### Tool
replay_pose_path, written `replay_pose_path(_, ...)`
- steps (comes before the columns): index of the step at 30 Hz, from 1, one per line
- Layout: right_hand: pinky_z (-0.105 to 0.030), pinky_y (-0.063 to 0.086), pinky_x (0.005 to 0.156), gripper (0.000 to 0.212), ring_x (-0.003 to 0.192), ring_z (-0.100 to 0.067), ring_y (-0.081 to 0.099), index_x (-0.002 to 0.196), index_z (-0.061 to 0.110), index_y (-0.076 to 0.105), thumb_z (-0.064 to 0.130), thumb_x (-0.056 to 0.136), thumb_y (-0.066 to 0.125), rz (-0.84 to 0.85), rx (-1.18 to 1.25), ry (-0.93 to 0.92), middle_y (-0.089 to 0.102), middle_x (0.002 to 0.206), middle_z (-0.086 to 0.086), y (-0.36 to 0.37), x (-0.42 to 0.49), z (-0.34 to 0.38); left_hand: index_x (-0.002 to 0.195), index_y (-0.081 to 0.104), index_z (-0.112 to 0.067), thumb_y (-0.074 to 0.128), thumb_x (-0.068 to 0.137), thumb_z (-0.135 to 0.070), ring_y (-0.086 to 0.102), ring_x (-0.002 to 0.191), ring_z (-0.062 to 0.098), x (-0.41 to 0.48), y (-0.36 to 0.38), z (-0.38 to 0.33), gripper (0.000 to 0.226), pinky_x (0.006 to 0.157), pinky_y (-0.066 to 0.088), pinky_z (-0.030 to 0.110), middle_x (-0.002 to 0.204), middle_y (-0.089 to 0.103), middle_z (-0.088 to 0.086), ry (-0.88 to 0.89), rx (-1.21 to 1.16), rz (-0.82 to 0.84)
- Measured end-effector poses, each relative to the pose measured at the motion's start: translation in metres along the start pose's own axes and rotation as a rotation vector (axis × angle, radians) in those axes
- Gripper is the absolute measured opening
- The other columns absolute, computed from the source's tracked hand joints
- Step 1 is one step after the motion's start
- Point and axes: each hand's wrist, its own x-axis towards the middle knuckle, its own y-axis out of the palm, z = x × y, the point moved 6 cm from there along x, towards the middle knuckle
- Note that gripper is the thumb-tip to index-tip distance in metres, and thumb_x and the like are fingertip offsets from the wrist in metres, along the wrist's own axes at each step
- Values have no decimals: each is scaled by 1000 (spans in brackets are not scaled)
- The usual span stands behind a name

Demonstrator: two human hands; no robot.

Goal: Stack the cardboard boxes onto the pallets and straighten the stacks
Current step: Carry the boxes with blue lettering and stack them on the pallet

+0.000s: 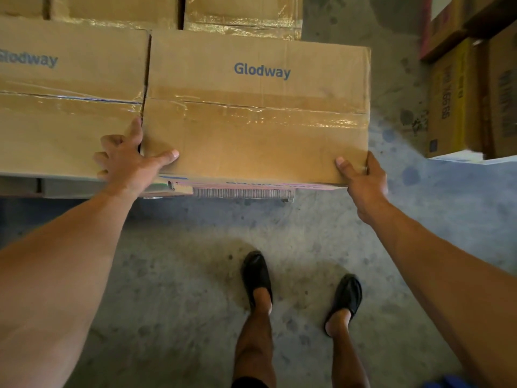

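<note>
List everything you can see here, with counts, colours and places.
Held brown cardboard Glodway box: one, brown, centre.
Neighbouring brown cardboard Glodway box: one, brown, beside it, left.
Taped brown cardboard boxes: at least two, brown, behind.
Printed yellow-brown cartons: at least two, far right.
Grey concrete floor: one, grey, below.
Black shoes: two, black, on floor.
Left hand: one, grips held box's near-left corner.
Right hand: one, grips its near-right corner.
</note>
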Motion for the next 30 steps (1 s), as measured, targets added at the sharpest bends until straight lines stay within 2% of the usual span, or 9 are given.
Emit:
replay_pose_path(4,-42,41,108,81,132,-27,49,155,24,36,55,88,69,7,-109,13,49,148,-1,-1,2,3,154,14,-49,68,74,-75,30,130,43,2,2,-1,101,105,33,59,147,24,11,6,92,29)
replay_pose_path(10,-48,43,106,84,131,-33,51,151,21,41,66,85,65,40,-263,-27,54,145,-6,-4,6,10,157,12,-44,68,79,-69,27,133,43,-4,0,-9,99,108,30,58,148,22,15,16,117,39)
replay_pose_path(13,-52,39,109,90,137,-38,45,157,20,29,71,88,56,50,-448,-40,47,152,-11,-9,0,19,157,16,-36,66,83,-67,30,130,45,-16,-7,-19,95,105,31,57,146,26,19,32,171,-74)
replay_pose_path(15,-52,34,113,88,143,-39,37,161,18,19,65,94,51,-13,-547,-63,37,159,-14,-21,-10,30,154,27,-25,65,87,-59,36,127,46,-30,-16,-30,85,102,33,57,142,35,22,107,146,-207)
replay_pose_path(19,-51,35,111,72,140,-41,37,155,12,30,55,100,47,-80,-692,-234,37,156,-18,-56,-39,60,144,49,-3,66,93,-37,48,123,45,-68,-38,-68,63,104,40,51,133,51,29,358,34,-294)
replay_pose_path(25,-51,38,107,61,133,-43,41,143,7,44,52,102,44,-185,-740,-326,43,146,-23,-157,-88,108,142,53,-5,62,96,-31,48,128,38,-156,-89,-162,54,108,39,41,138,53,21,562,-39,-316)
replay_pose_path(30,-51,43,101,59,128,-42,44,140,11,47,55,100,45,-363,-671,-390,46,140,-20,-279,-134,140,131,60,-1,61,93,-31,56,116,42,-255,-132,-258,48,96,47,48,125,60,23,799,2,-381)
